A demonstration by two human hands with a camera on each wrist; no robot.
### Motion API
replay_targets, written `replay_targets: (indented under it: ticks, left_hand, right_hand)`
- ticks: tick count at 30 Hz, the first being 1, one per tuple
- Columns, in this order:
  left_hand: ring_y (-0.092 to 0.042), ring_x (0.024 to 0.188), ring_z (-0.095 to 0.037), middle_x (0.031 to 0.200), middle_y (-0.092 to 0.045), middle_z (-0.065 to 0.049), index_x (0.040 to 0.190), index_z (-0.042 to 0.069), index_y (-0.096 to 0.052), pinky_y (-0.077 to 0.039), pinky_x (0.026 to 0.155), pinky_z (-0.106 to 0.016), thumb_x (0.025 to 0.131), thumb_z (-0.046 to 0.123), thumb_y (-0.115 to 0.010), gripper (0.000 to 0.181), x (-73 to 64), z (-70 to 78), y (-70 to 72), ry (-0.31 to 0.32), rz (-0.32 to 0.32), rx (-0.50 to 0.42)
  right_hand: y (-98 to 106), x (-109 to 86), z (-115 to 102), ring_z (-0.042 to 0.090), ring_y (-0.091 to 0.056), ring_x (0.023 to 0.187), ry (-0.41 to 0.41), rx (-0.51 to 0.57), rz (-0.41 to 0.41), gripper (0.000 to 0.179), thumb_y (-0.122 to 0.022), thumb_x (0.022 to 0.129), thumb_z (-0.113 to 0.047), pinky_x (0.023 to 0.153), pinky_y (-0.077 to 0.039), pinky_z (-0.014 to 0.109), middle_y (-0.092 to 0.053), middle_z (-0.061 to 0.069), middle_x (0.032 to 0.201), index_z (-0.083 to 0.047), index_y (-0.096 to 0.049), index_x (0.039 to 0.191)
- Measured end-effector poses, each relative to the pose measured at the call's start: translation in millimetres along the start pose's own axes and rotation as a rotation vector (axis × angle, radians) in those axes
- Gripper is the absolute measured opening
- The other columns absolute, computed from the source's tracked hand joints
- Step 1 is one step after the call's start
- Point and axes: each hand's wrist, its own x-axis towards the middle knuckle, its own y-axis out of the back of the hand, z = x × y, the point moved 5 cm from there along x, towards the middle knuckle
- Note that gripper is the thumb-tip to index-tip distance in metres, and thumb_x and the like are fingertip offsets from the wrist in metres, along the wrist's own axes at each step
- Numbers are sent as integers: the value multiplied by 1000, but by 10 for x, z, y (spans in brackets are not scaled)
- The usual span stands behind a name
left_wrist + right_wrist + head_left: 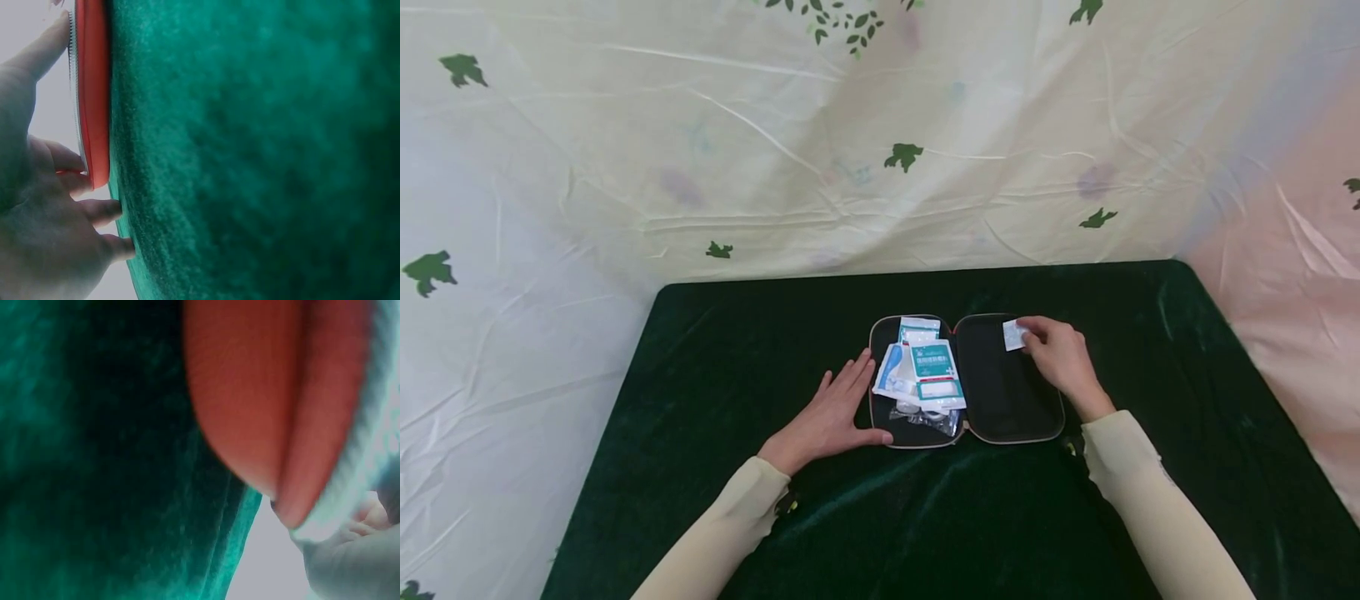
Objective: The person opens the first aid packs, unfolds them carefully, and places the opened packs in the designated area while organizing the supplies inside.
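Observation:
A zippered case lies unfolded on the dark green cloth, black inside; its red outer side shows in both wrist views. Several white and teal packets are piled in its left half, above a clear plastic bag. My left hand spreads against the left half, fingers straight along its outer side and thumb at its near edge. Over the far part of the right half, my right hand pinches a small white sachet between thumb and fingers. In the right wrist view the case hides most of that hand.
The green velvet-like cloth covers the table around the case. Behind the table's far edge hangs a pale curtain with green leaf prints, and it continues along both sides.

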Motion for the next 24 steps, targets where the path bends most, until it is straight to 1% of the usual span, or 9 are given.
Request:
replay_targets:
  ticks: [3, 6, 9, 13, 16, 17, 20, 22, 24]
  left_hand:
    - [-3, 159, -26, 173, 9, 4, 167, 15, -8, -4, 126, -56, 85, 72, -70, 117, -3, -1, -2, -1, 1, -2]
    - [-3, 160, -26, 173, 9, 4, 167, 15, -8, -4, 126, -56, 85, 73, -69, 117, -6, 0, -4, -1, 0, -1]
    - [-4, 160, -27, 173, 9, 4, 167, 16, -8, -4, 126, -56, 85, 73, -69, 118, -7, -1, -5, 0, -1, 3]
    - [-4, 159, -27, 173, 9, 4, 167, 16, -7, -4, 126, -57, 85, 73, -69, 118, 0, -7, -5, -3, -1, 7]
    - [-3, 159, -26, 173, 9, 4, 167, 16, -7, -4, 126, -56, 85, 73, -69, 118, -1, -10, -5, -4, -3, 4]
    - [-3, 159, -26, 173, 9, 4, 167, 16, -7, -4, 126, -56, 86, 73, -69, 118, -2, -11, -6, -5, -4, 3]
    - [-3, 159, -26, 173, 9, 4, 167, 15, -7, -3, 126, -56, 86, 72, -69, 118, -6, -6, -3, -6, -6, 1]
    - [-3, 159, -26, 173, 9, 3, 167, 15, -7, -4, 126, -56, 86, 72, -69, 118, -6, -3, -3, -7, -4, 1]
    - [-3, 159, -27, 173, 9, 3, 167, 16, -7, -4, 125, -57, 86, 72, -70, 117, -5, 0, -5, -7, -3, 3]
  right_hand:
    - [-28, 34, 3, 34, -66, 100, -13, 28, 3, 37, -51, 108, -7, 90, -58, 49, -61, 29, 133, 3, -56, 143]
    - [-41, 56, 8, 35, -69, 100, -31, 57, 17, 37, -53, 107, -5, 93, -58, 49, -64, 29, 129, 5, -55, 142]
    - [-43, 65, 16, 35, -70, 101, -48, 87, 24, 37, -53, 107, -5, 91, -59, 41, -65, 29, 127, 6, -55, 142]
    - [-52, 78, 28, 36, -69, 105, -64, 128, 19, 37, -54, 106, -4, 84, -59, 25, -64, 30, 129, 7, -53, 142]
    - [-71, 89, 28, 38, -68, 108, -77, 153, 12, 39, -55, 105, -3, 85, -60, 28, -63, 31, 131, 8, -50, 142]
    - [-76, 89, 24, 38, -68, 109, -78, 152, 12, 39, -55, 105, -3, 87, -60, 32, -63, 32, 131, 9, -50, 142]
    - [-82, 84, 15, 39, -68, 106, -63, 83, 20, 38, -57, 104, -4, 91, -59, 46, -63, 32, 129, 9, -51, 139]
    - [-85, 77, 4, 38, -68, 102, -36, -11, 38, 35, -58, 105, -6, 91, -58, 50, -64, 31, 128, 8, -55, 137]
    - [-88, 70, -16, 37, -66, 97, 3, -112, 60, 33, -60, 104, -8, 87, -57, 51, -66, 30, 125, 8, -60, 134]
